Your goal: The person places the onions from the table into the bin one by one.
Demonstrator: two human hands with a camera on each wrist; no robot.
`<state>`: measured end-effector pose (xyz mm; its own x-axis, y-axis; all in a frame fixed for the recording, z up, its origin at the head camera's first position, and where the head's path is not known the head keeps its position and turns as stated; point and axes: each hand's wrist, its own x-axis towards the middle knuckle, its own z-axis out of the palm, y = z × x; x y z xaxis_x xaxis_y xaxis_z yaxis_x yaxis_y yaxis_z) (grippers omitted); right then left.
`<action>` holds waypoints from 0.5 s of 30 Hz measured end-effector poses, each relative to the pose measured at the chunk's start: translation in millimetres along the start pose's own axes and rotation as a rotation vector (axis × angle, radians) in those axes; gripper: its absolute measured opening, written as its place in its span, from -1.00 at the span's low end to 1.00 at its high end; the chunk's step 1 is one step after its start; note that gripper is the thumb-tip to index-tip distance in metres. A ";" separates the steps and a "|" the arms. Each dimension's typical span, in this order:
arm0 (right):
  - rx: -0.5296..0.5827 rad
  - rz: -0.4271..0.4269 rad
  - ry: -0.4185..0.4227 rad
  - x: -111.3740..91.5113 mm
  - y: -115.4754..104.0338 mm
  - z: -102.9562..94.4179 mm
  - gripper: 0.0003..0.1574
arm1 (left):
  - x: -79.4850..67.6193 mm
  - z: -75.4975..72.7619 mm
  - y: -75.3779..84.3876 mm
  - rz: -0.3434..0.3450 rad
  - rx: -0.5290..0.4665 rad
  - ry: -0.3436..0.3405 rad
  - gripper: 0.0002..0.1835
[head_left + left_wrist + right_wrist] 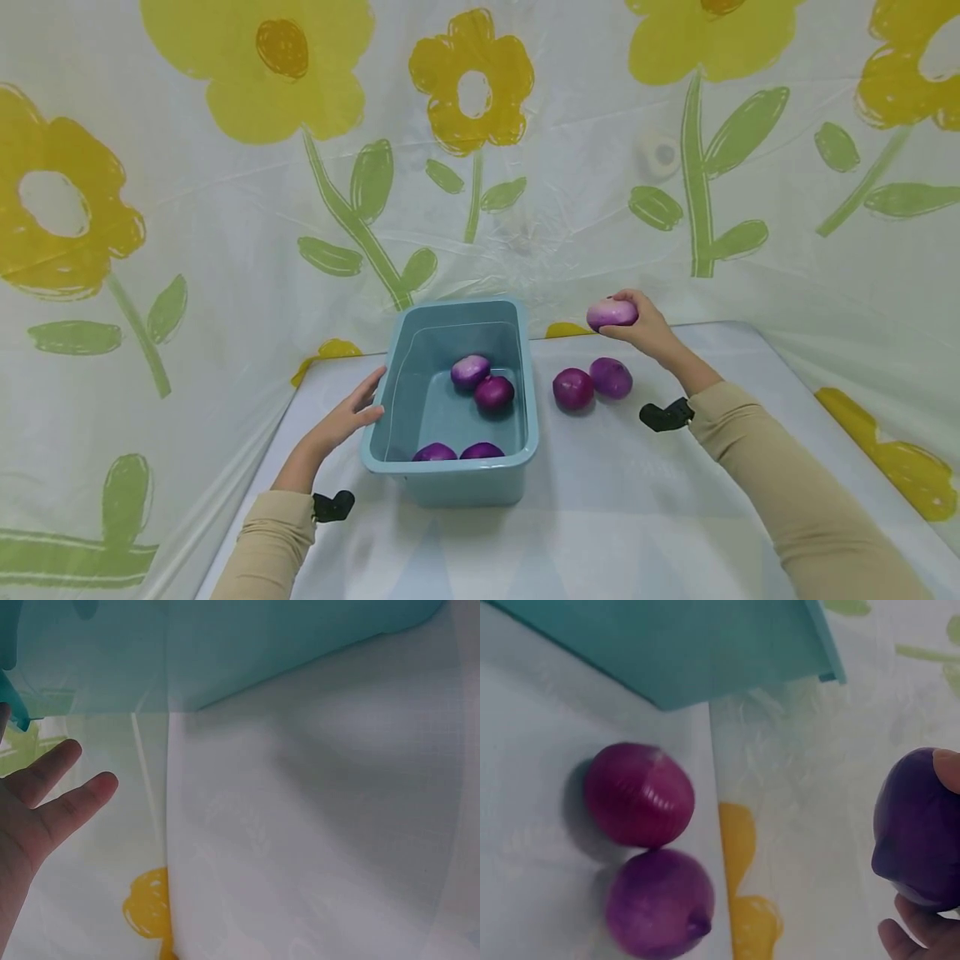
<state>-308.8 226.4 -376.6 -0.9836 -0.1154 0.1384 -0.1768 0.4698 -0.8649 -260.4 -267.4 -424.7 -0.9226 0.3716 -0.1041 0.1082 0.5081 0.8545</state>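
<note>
My right hand (pixel 645 327) grips a purple onion (pixel 611 313), raised above the far side of the table; in the right wrist view the same onion (pixel 919 829) shows between thumb and fingers. Two more onions, a dark red-purple one (pixel 573 389) and a purple one (pixel 611 378), sit side by side on the table below it. Left of them stands a blue-green plastic bin (pixel 463 487) with several onions inside, among them a pale-topped onion (pixel 470 372) and a dark onion (pixel 494 393). My left hand (pixel 348 417), fingers extended, rests at the bin's left rim.
A white cloth covers the table (pixel 615 500). Behind it hangs a pale curtain (pixel 570 192) printed with yellow flowers and green leaves. The bin's tall walls rise between the two hands.
</note>
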 end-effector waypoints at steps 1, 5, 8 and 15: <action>0.000 -0.002 -0.002 2.5 -3.4 2.0 -0.17 | -0.1 0.1 -0.3 0.001 -0.001 0.000 -0.18; 0.002 -0.017 -0.020 11.9 -16.4 11.7 -0.19 | 0.2 -0.3 -0.8 0.006 0.001 -0.002 -0.17; 0.012 -0.027 -0.037 18.1 -25.9 20.1 -0.20 | 1.3 -0.9 -1.3 0.010 0.002 -0.006 -0.16; 0.022 -0.071 -0.051 27.5 -51.9 41.5 -0.25 | 0.0 -0.5 0.4 0.001 0.000 -0.003 -0.17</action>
<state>-325.2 162.5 -347.9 -0.9655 -0.1921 0.1756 -0.2446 0.4392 -0.8645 -260.6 -267.6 -424.1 -0.9214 0.3742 -0.1048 0.1091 0.5078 0.8545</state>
